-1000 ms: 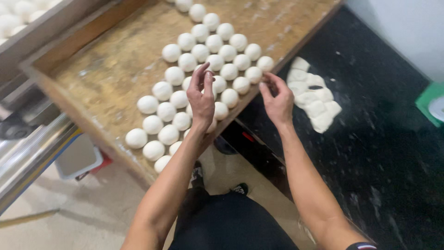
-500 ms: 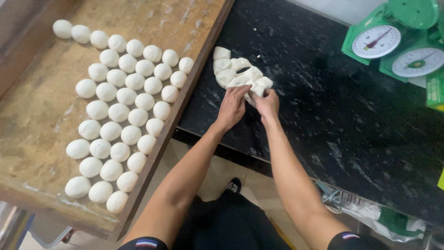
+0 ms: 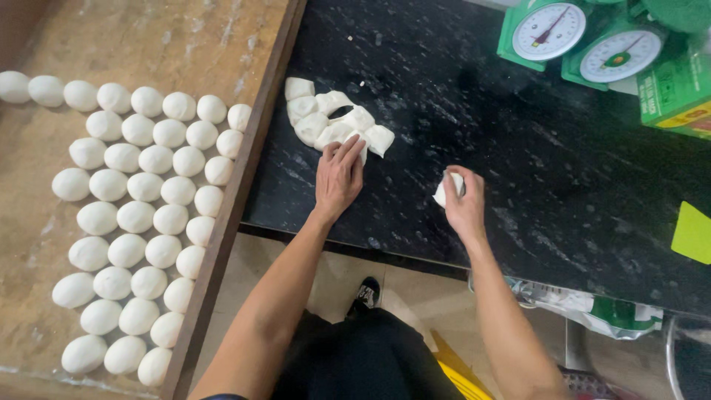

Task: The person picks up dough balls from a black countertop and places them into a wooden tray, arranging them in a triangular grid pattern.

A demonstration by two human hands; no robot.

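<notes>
Head view looks down on the black stone counter point(image 3: 518, 163) that both my hands work on, and to the left of my left hand sits the wide wooden tray point(image 3: 111, 44), its raised edge running just beside my left wrist. On that tray lie rows of round white dough balls point(image 3: 141, 215), well apart from my grip. Beyond my right hand, at the far edge of the counter, stand two green dial scales point(image 3: 585, 41). Straight ahead of my left hand lies the cluster of cut dough pieces point(image 3: 333, 122), flat and touching one another. My left hand point(image 3: 339, 181) rests palm down with fingers spread, the fingertips pressing on the nearest piece of that cluster, not closed around it. My right hand point(image 3: 465, 207) is curled shut around a single small dough piece point(image 3: 444, 191), held just above or on the counter; I cannot tell which.
</notes>
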